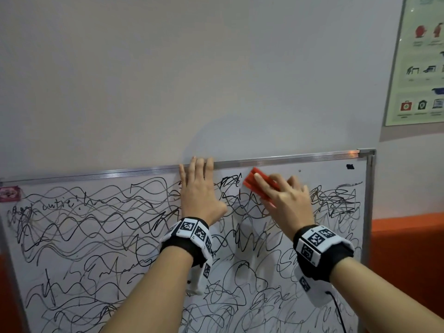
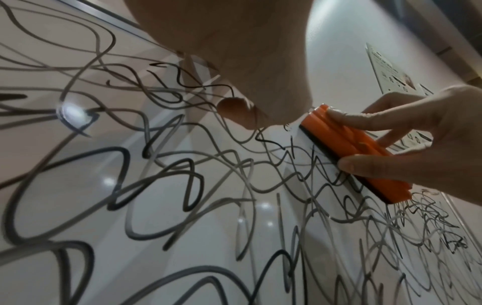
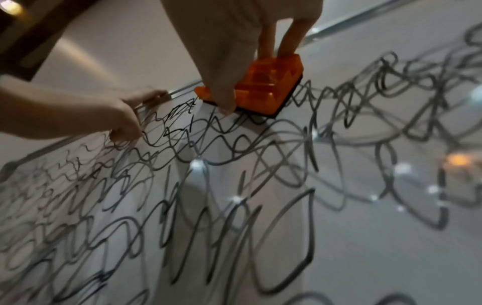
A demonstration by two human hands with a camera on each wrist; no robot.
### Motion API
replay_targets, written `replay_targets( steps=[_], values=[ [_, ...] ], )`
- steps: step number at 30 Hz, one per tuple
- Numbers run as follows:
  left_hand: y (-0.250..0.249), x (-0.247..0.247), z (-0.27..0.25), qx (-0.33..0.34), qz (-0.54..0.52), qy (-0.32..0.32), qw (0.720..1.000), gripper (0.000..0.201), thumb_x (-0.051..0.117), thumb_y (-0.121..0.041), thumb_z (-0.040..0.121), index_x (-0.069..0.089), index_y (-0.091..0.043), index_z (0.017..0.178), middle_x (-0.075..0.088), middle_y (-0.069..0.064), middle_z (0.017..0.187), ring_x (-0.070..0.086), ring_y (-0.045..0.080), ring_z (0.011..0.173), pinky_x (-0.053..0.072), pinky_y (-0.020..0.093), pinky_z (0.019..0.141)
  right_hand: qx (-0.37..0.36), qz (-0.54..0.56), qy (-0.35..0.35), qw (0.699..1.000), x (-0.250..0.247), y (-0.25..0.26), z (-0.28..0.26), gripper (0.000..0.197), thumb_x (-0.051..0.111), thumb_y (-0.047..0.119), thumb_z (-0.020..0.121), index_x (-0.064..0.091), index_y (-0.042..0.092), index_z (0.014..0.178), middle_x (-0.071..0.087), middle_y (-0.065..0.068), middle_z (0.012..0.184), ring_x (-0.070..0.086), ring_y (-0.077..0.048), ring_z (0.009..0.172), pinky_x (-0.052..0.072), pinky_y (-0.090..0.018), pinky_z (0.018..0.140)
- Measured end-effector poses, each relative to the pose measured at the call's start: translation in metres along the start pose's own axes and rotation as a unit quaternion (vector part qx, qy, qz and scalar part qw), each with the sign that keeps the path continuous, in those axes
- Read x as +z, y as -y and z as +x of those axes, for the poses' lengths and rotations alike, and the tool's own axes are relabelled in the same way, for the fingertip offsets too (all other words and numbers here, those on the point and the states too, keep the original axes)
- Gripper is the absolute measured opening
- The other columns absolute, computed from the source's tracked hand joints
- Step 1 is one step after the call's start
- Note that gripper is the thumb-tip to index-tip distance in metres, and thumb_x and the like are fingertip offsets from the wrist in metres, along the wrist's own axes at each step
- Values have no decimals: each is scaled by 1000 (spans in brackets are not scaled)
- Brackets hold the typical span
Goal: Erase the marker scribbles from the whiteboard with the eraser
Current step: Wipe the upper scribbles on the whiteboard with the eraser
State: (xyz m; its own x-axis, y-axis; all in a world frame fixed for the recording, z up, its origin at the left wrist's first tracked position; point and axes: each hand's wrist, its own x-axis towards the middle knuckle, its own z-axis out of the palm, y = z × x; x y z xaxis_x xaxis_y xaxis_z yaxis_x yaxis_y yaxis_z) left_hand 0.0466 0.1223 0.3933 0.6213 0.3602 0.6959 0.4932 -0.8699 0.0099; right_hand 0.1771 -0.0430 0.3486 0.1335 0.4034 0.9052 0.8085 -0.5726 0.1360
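Observation:
A metal-framed whiteboard leans against the wall, covered in black marker scribbles. My right hand grips an orange eraser and presses its dark felt side flat on the board near the top edge; the eraser shows with thumb and fingers pinching its sides, and the eraser shows again under my palm. A small wiped patch lies above the eraser, below the frame. My left hand lies flat on the board just left of the eraser, fingers straight and reaching over the top frame.
A pink sticker sits at the board's upper left, a small black mark at its upper right. A poster hangs on the wall at upper right. An orange band runs right of the board's frame.

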Motion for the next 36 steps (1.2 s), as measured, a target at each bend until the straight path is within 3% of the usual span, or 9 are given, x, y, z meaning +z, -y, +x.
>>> replay_targets(
  steps=[6,11,15,19,23,27,31,34,36],
  values=[
    [-1,-1,0,-2,13,1,1000,106,63,-35,61,13,-14,152,17,6,156,2,26,149,-6,51,121,-11,6,12,1000,5,12,-15,67,84,29,73,60,24,135,63,-4,112,54,-33,81,47,-42,63],
    [-5,-2,1,-13,9,-7,1000,104,65,-34,61,16,-14,151,20,7,156,6,26,149,-4,50,121,80,19,6,997,-1,23,-4,66,84,30,73,60,27,134,63,-3,110,53,-30,82,46,-41,63],
    [-1,-2,0,1,14,-9,1000,107,69,-41,59,17,-15,150,23,6,154,9,26,148,-3,50,121,13,12,22,1000,3,28,-11,72,88,28,68,61,24,135,65,-6,110,56,-33,82,48,-41,62],
    [-2,1,0,-4,21,-16,1000,107,66,-41,59,17,-15,150,23,6,154,10,26,147,-3,50,121,87,21,-1,996,5,23,0,70,84,27,74,57,25,138,62,-5,111,51,-31,82,45,-41,64],
    [-2,2,0,-6,18,-23,1000,105,64,-38,57,19,-14,150,25,7,153,11,27,147,-2,51,121,11,-6,9,1000,7,24,-16,70,85,27,73,58,22,138,64,-7,111,53,-32,82,47,-41,63],
    [-1,4,0,0,39,-17,999,107,66,-40,61,14,-16,151,21,6,155,9,26,147,-3,51,121,88,2,-19,996,6,30,-5,71,84,28,74,57,21,138,63,-8,110,53,-31,81,45,-39,64],
    [3,4,-1,4,49,-20,999,107,69,-39,63,13,-17,151,21,4,154,9,25,147,-1,51,121,35,15,-4,999,12,39,-14,69,84,28,73,59,20,136,65,-9,110,55,-32,79,48,-40,62],
    [4,4,0,12,56,-14,998,106,67,-38,63,11,-18,151,20,3,152,8,24,146,-1,50,121,129,41,-27,990,12,31,-8,66,80,30,78,56,23,139,62,-10,109,53,-33,84,48,-42,64],
    [3,6,0,11,63,-17,998,107,68,-39,62,11,-18,151,20,3,153,9,25,146,1,51,121,122,54,-20,991,15,37,-6,67,79,31,80,54,21,141,61,-11,109,53,-33,85,49,-42,65]
  ],
)
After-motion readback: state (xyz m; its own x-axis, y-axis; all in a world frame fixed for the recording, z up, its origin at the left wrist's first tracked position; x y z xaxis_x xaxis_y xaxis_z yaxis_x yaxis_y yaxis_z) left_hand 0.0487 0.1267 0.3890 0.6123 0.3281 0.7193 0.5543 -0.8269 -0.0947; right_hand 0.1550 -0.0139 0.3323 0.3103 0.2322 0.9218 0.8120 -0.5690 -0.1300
